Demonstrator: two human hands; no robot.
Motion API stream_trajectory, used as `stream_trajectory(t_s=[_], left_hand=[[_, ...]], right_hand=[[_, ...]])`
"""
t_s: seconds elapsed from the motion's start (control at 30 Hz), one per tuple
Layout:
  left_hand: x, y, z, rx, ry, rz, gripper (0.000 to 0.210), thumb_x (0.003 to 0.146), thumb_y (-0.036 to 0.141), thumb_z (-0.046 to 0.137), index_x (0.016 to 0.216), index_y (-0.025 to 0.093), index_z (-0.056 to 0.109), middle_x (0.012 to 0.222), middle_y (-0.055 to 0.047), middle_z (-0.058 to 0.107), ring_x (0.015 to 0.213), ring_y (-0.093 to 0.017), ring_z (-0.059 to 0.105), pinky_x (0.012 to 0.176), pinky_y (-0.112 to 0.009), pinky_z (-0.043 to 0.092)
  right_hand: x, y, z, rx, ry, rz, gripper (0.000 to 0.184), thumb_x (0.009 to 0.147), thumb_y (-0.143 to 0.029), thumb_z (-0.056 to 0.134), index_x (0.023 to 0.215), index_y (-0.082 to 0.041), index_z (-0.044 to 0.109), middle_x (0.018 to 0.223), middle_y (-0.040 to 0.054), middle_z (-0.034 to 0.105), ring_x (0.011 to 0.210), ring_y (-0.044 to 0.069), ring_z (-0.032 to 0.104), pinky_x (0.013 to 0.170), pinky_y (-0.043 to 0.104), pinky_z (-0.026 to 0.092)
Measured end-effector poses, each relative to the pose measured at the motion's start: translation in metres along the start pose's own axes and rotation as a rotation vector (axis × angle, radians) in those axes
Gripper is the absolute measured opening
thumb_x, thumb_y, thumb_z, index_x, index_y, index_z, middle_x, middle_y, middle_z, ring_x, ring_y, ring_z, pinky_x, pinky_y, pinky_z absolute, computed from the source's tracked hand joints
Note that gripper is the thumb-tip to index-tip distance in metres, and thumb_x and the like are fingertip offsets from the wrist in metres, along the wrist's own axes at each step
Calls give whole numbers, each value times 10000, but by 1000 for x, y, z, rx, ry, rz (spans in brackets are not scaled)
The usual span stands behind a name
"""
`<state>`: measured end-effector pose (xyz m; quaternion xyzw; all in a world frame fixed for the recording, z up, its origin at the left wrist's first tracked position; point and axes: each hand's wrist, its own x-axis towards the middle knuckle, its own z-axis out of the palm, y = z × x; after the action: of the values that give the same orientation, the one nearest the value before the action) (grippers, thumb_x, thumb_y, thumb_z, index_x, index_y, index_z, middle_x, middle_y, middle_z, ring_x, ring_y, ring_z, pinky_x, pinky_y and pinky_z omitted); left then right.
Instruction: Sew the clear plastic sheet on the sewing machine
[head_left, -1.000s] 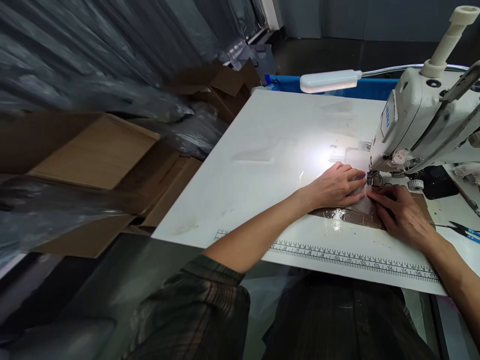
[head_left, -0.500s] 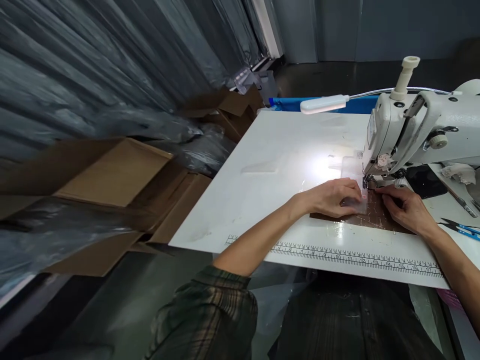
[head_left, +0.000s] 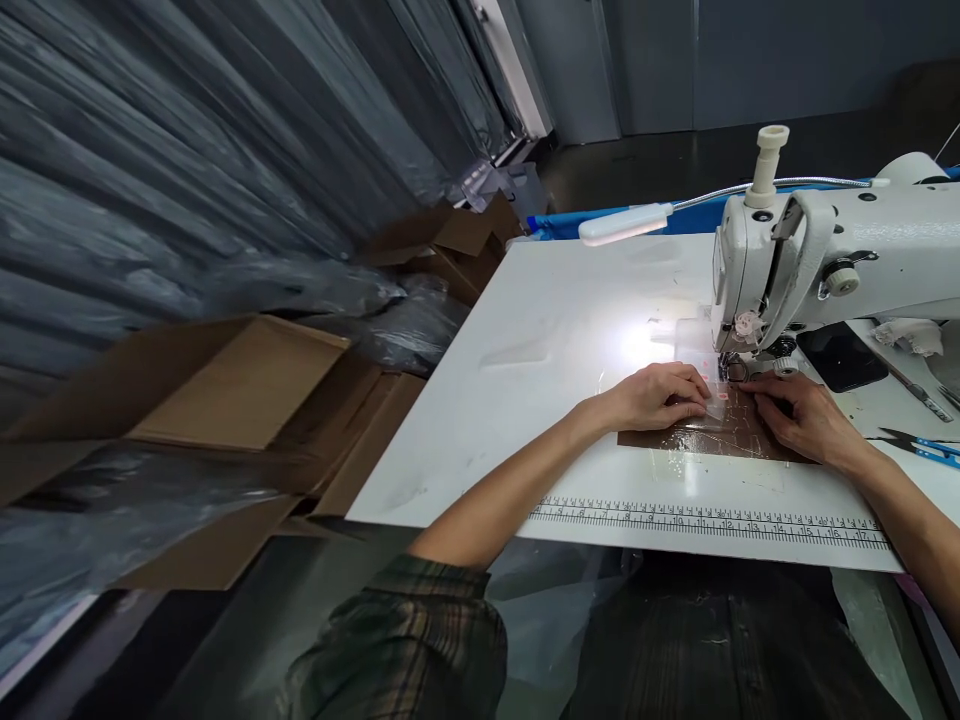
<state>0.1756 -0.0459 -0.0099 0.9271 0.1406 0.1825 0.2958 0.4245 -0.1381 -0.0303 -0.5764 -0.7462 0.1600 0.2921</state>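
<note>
Sewing machine (head_left: 825, 260) cut off right; needle hidden.

A white bench (head_left: 525, 400) carries a printed ruler strip (head_left: 705, 520) along its near edge. At the far right, a gooseneck lamp (head_left: 626, 224) reaches left over the bench. A black phone (head_left: 841, 356) lies right of the lit patch, and blue-handled snips (head_left: 919, 444) lie near the right edge. To the left, open cardboard boxes (head_left: 225, 400) sit on the floor beside dark plastic sheeting (head_left: 187, 150).
</note>
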Motion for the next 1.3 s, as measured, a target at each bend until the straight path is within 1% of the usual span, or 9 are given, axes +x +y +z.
stream_trajectory(t_s=[0.2, 0.33, 0.5, 0.7, 0.9, 0.97, 1.03, 1.17, 1.3], left_hand=[[1, 0, 6, 0, 256, 55, 100, 920, 188, 607, 890, 150, 695, 994, -92, 760, 909, -150, 729, 719, -280, 629], [3, 3, 14, 79, 333, 82, 167, 966, 232, 518, 908, 146, 648, 934, -97, 762, 854, -148, 725, 631, -265, 608], [2, 1, 23, 200, 256, 151, 185, 976, 231, 476, 933, 167, 644, 887, -59, 766, 844, -156, 720, 793, -352, 601], [-2, -1, 26, 321, 155, 129, 206, 978, 231, 456, 948, 179, 653, 859, -50, 747, 794, -154, 673, 761, -318, 553], [-1, 1, 26, 393, 122, 135, 230, 1034, 258, 476, 959, 206, 686, 959, -28, 776, 837, -147, 680, 798, -325, 502], [-1, 1, 26, 399, 145, 134, 218, 1036, 262, 493, 973, 212, 695, 986, -31, 778, 868, -152, 692, 809, -337, 510], [-1, 0, 25, 387, 218, 135, 213, 1037, 270, 498, 991, 202, 694, 1004, -45, 774, 909, -159, 704, 814, -345, 533], [-1, 0, 26, 318, 347, 183, 260, 1060, 281, 460, 971, 170, 677, 988, -69, 768, 956, -146, 714, 826, -319, 575], [-2, 1, 28, 295, 288, 200, 227, 1057, 244, 466, 1013, 167, 675, 987, -66, 766, 956, -127, 707, 841, -284, 586]], right_hand=[[-1, 4, 1, -37, -1, -30, 354, 967, -316, 476, 1160, -248, 766, 986, 91, 723, 814, 227, 683, 764, 406, 585], [-1, 3, 0, -44, 2, -29, 358, 970, -340, 480, 1169, -263, 767, 1009, 92, 715, 813, 223, 685, 749, 396, 582], [-1, 1, 0, -47, -12, -9, 370, 961, -337, 479, 1175, -252, 769, 1025, 102, 710, 828, 225, 692, 754, 399, 583], [1, -3, -4, -55, -14, -8, 337, 958, -326, 498, 1135, -244, 772, 1015, 102, 720, 861, 237, 697, 799, 411, 587], [26, -11, -28, -104, -212, -79, 353, 887, -251, 467, 1049, -242, 780, 764, 34, 729, 700, 202, 678, 683, 328, 555], [32, -11, -28, -114, -196, -83, 333, 849, -220, 468, 969, -250, 777, 728, 26, 730, 676, 201, 668, 665, 323, 545], [33, -10, -21, -111, -104, -43, 295, 832, -219, 472, 897, -241, 759, 765, 35, 745, 692, 207, 673, 663, 327, 545], [25, -6, -11, -83, -18, 11, 290, 855, -242, 463, 925, -214, 743, 858, 56, 758, 710, 215, 683, 669, 348, 555], [18, -5, -11, -67, -67, -51, 346, 888, -242, 463, 1052, -207, 766, 942, 81, 757, 775, 219, 697, 706, 356, 564]])
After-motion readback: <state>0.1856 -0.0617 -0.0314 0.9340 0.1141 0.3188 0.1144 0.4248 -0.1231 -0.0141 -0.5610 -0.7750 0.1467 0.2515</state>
